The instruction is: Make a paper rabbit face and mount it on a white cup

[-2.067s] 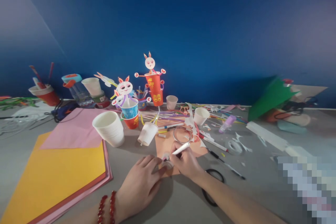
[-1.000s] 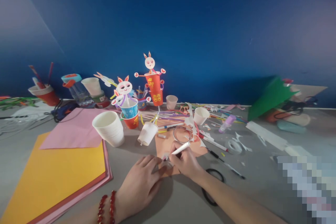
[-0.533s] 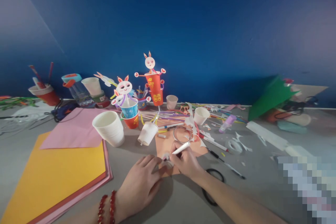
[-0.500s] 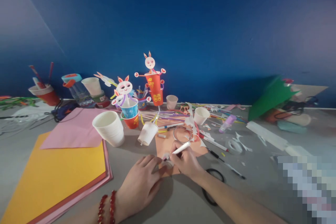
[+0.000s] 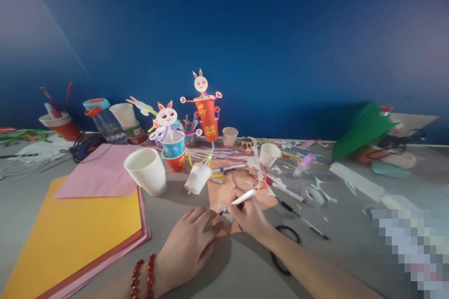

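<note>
The right hand pinches a white marker between thumb and fingers, its barrel slanting up away from the left hand. The marker's dark tip is down at a small white paper disc, which lies between the two sets of fingers on the near part of an orange paper sheet. The left fingers are bent and held close together, their tips at the disc's left side; whether they pinch it or only press it down, I cannot tell. Two strands of red beads circle the left wrist. A black loop lies on the desk, partly under the right forearm.

Toward the desk's back edge stands a rabbit figure on two stacked red paper cups. The lower cup bears a gold double-happiness character; the gold lettering on the upper cup is too blurred to read. A second rabbit figure rises from a blue patterned cup set in a red cup, whose gold marking is also illegible.
</note>
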Tool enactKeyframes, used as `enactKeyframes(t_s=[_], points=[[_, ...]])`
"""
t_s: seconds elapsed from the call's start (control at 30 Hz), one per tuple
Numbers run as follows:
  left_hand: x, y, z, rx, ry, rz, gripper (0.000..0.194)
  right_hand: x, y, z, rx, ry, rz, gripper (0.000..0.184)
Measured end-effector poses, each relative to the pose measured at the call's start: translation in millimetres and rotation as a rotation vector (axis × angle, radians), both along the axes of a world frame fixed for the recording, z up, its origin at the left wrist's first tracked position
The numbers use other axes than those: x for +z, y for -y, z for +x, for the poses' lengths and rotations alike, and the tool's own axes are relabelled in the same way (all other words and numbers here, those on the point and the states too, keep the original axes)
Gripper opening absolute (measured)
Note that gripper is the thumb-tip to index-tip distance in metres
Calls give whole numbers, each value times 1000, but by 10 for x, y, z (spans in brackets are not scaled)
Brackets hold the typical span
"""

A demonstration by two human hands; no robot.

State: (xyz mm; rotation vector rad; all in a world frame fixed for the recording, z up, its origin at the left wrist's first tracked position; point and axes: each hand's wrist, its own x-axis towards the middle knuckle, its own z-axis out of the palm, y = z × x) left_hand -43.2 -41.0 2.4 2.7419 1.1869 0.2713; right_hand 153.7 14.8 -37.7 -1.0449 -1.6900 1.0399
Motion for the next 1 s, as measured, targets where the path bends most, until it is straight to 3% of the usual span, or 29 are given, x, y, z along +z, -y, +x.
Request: enactKeyframes(t_s=[1.0], points=[[-20,1,-5,-4,13,15,40,18,-3,-6,-2,49,25,15]])
